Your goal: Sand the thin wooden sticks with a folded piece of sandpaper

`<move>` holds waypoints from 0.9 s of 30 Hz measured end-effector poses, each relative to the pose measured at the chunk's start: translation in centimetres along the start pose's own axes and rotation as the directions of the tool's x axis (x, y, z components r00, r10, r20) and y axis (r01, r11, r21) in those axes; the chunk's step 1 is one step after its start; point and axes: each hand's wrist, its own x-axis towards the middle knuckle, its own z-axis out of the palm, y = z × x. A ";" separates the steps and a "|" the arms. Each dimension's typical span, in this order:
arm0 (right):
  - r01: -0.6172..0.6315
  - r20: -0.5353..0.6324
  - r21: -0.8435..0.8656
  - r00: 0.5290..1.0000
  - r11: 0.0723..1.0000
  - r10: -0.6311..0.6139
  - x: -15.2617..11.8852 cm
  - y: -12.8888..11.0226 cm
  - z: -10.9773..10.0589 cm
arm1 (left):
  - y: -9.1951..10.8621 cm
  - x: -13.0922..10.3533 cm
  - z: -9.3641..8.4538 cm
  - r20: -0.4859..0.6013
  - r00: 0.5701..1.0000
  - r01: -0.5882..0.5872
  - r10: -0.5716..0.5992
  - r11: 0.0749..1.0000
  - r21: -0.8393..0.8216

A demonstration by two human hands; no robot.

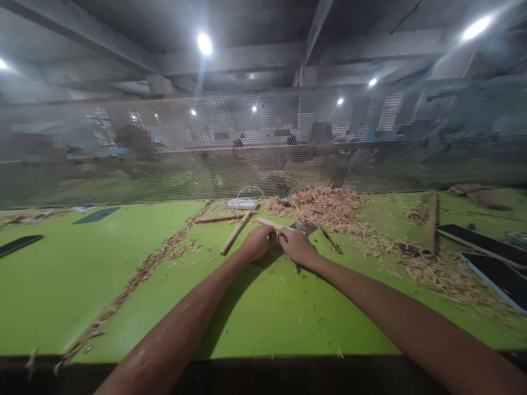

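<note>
My left hand [258,242] and my right hand [298,245] meet low over the green tabletop [267,312], fingers curled and thumbs close together. Whatever lies between the fingertips is too small or hidden to name. A pale wooden stick [269,222] runs just behind my right knuckles; whether the fingers grip it I cannot tell. Beyond the right hand lies a dark brown flat piece [305,227], with a thin dark pointed tool [331,240] to its right. Another wooden stick [236,232] rests at a slant left of my left hand.
Curly wood shavings [321,204] are heaped at the back and trail right. A white power strip [242,204] with a cable stands before the perforated screen [177,170]. Phones [486,244] and a bamboo-like piece [430,222] lie right. Shavings line the table's seam [142,273].
</note>
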 end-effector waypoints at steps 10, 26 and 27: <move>-0.005 0.007 0.014 1.000 1.000 0.005 0.0 0.0 -0.1 | 0.0 0.0 -0.1 0.017 0.999 -0.042 0.043 0.997 -0.063; 0.079 0.014 0.090 0.997 0.993 -0.080 0.3 0.6 0.6 | -0.2 -0.1 -0.4 0.010 0.996 -0.088 0.089 0.995 -0.035; 0.080 0.017 0.089 0.997 0.993 -0.082 0.2 0.6 0.5 | -0.1 -0.2 -0.4 0.011 0.996 -0.086 0.086 0.996 -0.034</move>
